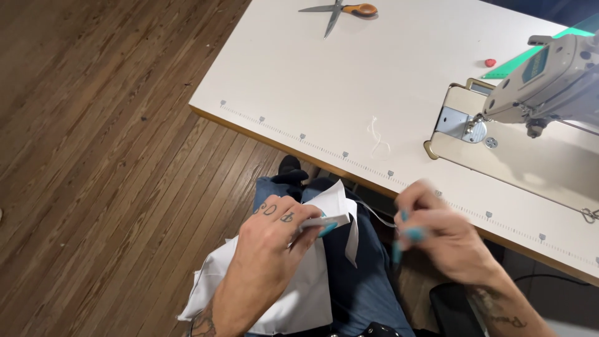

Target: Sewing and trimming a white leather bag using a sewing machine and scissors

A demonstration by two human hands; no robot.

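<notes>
Fingers of the left hand point(274, 234) pinch folded white cloth point(293, 281) below the table point(349, 93) edge while the blurred right hand point(437, 234) (grip unclear) tugs thread point(374, 213), which could snap or slip.

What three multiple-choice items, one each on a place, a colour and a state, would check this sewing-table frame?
1. Where do the scissors lie?
A. on the white table's far end
B. on the wooden floor
C. on the person's lap

2. What colour are the scissor handles?
A. green
B. orange
C. black

3. What is the left hand doing?
A. resting flat on the table
B. hanging open and empty
C. pinching a folded piece of white fabric over the lap

Key:
1 A, they lie on the table near its far edge, well away from both hands.
2 B, the handles show orange against the white top.
3 C, the fingers close on the fabric's folded edge, while the right hand is blurred beside the table edge, near the sewing machine.
</notes>
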